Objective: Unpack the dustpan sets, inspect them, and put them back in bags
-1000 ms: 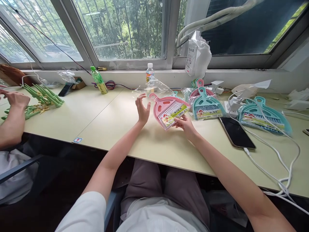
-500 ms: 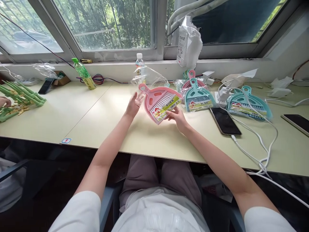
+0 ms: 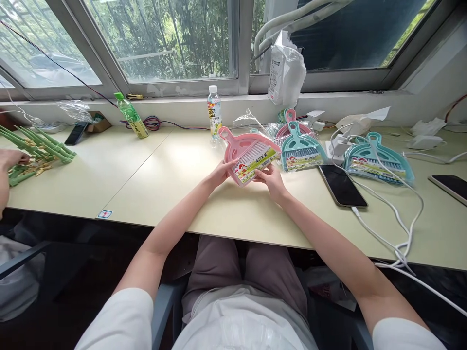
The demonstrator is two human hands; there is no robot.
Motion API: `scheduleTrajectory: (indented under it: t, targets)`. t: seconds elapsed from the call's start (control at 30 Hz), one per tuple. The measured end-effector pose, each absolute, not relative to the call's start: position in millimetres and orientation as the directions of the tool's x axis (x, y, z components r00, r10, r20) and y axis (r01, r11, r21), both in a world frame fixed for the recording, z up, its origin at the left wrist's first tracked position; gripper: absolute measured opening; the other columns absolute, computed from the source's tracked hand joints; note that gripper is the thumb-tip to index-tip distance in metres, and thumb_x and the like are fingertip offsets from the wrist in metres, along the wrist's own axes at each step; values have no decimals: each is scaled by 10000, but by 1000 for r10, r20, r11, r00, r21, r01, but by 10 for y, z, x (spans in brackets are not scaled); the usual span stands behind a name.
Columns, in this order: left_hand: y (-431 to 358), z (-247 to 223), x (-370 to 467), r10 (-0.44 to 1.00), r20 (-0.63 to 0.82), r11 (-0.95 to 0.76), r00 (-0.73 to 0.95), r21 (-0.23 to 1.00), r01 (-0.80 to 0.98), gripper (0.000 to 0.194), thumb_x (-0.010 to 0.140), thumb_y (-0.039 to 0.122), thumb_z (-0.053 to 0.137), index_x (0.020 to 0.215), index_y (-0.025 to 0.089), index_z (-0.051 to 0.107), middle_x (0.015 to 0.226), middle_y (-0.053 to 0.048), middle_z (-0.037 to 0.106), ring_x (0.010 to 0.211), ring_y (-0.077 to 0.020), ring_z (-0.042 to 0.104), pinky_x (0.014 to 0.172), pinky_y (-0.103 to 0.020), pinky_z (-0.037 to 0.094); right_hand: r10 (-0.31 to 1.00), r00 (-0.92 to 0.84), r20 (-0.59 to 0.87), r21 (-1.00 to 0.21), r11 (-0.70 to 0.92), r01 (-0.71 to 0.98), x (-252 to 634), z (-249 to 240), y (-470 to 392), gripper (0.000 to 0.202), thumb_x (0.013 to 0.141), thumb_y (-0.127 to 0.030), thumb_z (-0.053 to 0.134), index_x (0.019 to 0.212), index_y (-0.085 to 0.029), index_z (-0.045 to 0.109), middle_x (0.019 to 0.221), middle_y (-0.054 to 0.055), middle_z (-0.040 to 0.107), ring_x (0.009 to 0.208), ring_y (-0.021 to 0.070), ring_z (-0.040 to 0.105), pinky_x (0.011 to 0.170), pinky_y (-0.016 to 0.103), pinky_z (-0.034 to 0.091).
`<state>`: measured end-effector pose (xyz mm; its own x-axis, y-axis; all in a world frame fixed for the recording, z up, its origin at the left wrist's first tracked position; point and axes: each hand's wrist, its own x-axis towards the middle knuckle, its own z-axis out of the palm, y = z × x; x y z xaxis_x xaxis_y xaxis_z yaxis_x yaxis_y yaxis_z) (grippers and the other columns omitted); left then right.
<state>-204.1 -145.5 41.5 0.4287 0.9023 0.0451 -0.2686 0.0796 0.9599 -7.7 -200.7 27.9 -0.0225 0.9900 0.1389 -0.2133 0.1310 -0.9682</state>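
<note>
A pink dustpan [image 3: 233, 144] with a white-bristled brush and a printed label card [image 3: 255, 165] is held tilted above the table, its handle up and to the left. My left hand [image 3: 221, 173] grips its lower left edge, fingers closed on it. At the lower right edge, my right hand [image 3: 270, 180] pinches the dustpan and card. Clear plastic film [image 3: 251, 119] rises behind the dustpan. Just right of it lies a wrapped teal dustpan [image 3: 301, 141], with another pink one [image 3: 291, 116] behind.
A wrapped teal dustpan [image 3: 379, 155], a charging phone [image 3: 343, 184] and white cables [image 3: 410, 233] lie to the right. Two bottles, one clear [image 3: 214, 114] and one green [image 3: 132, 116], stand at the back. Another person's hand [image 3: 10, 160] touches green stalks [image 3: 47, 143] at far left.
My left hand has moved from the plastic film by the handle down to the dustpan's left edge and closed on it. The film has sunk behind the dustpan. The other person's hand reaches further in.
</note>
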Motion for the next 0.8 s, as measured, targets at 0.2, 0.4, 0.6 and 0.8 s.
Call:
scheduleTrajectory:
  t: [0.2,0.4,0.6,0.8]
  targets:
    - [-1506,418,-2007,893,62,61,447,965,-256,531,729,418,763,1203,213,640,1195,-81,698,1120,-282,652,1016,-433,484,990,-15,141,-962,133,-236,-80,278,-2007,494,644,-471,789,998,-238,533,995,36,687,885,208,690,835,407,622]
    - [-1513,407,-1976,906,109,8,408,962,-274,601,671,338,812,1222,183,627,1208,-102,688,1137,-313,641,1043,-474,466,992,55,110,-973,119,-197,-51,276,-1998,473,648,-422,766,1014,-267,510,987,10,695,870,200,680,829,420,606]
    - [-1512,405,-1993,904,94,13,417,969,-247,592,678,336,819,1218,186,628,1181,-113,698,1086,-326,662,973,-481,510,984,71,166,-947,179,-266,-9,324,-1970,406,633,-347,750,987,-247,580,1107,43,686,1165,242,599,1048,436,486]
    - [-1546,445,-2012,867,67,10,493,988,-153,611,687,401,811,1232,204,616,1162,-118,703,1027,-311,682,895,-458,547,986,17,167,-938,165,-304,-44,295,-1975,531,643,-373,777,1098,-289,516,1100,22,676,1126,226,622,999,451,526]
